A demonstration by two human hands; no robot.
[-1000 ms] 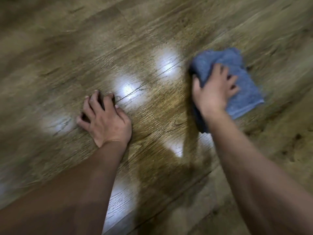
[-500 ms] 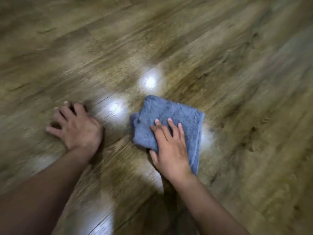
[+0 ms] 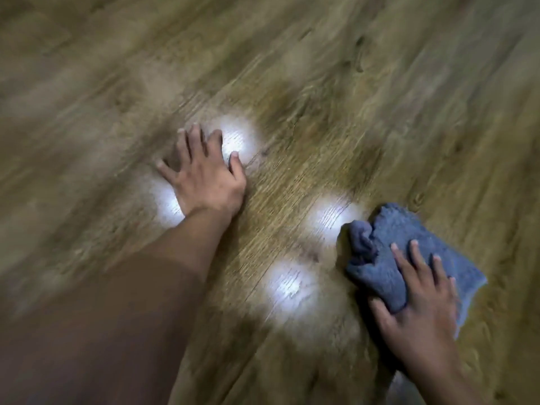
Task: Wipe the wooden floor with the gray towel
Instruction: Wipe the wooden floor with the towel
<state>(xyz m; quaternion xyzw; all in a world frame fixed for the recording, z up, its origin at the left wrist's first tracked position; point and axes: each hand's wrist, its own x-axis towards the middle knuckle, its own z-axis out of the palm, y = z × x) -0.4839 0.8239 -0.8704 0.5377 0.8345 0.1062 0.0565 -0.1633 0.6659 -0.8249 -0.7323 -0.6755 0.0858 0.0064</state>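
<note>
The towel (image 3: 409, 229) has slid out to the right under the right hand (image 3: 423, 311) and is now well apart from the left hand (image 3: 204, 176), which is planted on the floor (image 3: 321, 83) with its fingers spread. The right fingers lie straight on the cloth, pressing rather than clutching. The towel looks soft and light and bunches at its left edge, so a flat palm over its middle should drive it best.

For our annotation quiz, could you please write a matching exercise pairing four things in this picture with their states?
1 left hand
2 right hand
3 gray towel
4 wooden floor

A bunched at one edge
B pressing flat on fabric
C fingers spread, holding nothing
D shows bright glare patches

Pairs: 1-C; 2-B; 3-A; 4-D
</note>
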